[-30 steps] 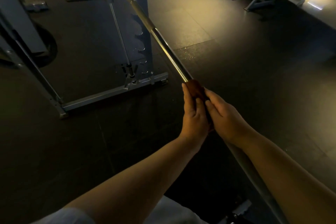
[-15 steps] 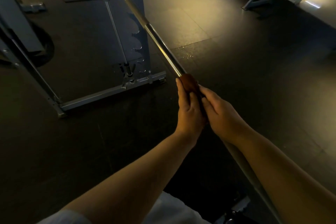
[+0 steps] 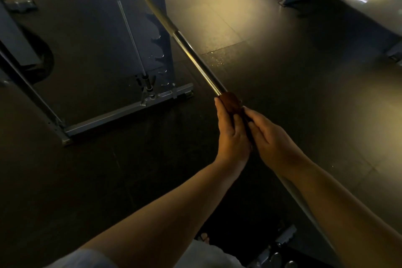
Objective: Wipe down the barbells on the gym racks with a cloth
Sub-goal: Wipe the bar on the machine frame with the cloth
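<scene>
**Head view: two-hand cloth clamp on bar**

Left hand (image 3: 232, 135) and right hand (image 3: 272, 139) had fingers curled round the cloth (image 3: 230, 100), wrapping it about the bar (image 3: 191, 56), likely for all-round contact. Cloth sat mid-frame. Bar's long axis ran 11 to 5 o'clock, far end at the rack (image 3: 165, 50).

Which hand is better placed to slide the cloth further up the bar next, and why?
Probably the left hand: its fingers lie alongside the front end of the cloth, nearest the bare bar ahead. The right hand holds on lower down, behind it.
</scene>
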Available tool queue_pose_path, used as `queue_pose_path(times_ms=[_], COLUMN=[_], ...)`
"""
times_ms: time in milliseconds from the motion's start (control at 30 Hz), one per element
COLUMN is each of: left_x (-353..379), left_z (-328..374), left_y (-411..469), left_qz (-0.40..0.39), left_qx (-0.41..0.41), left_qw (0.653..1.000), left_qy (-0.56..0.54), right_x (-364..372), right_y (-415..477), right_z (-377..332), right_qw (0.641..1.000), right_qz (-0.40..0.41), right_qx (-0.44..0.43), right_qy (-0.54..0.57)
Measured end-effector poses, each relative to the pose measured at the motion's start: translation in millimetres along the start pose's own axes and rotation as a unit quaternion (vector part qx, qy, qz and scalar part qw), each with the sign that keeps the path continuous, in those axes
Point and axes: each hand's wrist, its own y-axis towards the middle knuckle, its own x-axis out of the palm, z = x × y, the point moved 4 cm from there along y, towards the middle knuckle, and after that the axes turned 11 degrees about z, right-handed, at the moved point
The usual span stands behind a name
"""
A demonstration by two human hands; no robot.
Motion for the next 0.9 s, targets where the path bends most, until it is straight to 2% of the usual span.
queue_pose_path(times_ms=[133, 367, 633, 900], left_x=[-6, -10, -5, -7], left_z=[1, 29, -11, 26], left_y=[-3, 34, -18, 14], left_qz=[-0.049, 0.01, -0.076, 0.029], left_qx=[-0.005, 0.001, -0.007, -0.028], left_qw=[0.999, 1.0, 0.995, 0.998], left_qy=[0.024, 0.012, 0.057, 0.05], right_x=[1, 2, 2, 5], right_y=[-2, 3, -1, -4], right_z=[-3, 0, 6, 2], right_qw=[1.0, 0.996, 0.999, 0.998], right_qz=[0.007, 0.044, 0.031, 0.037], right_qx=[0.001, -0.001, 0.011, -0.013], right_qy=[-0.003, -0.073, -0.015, -0.043])
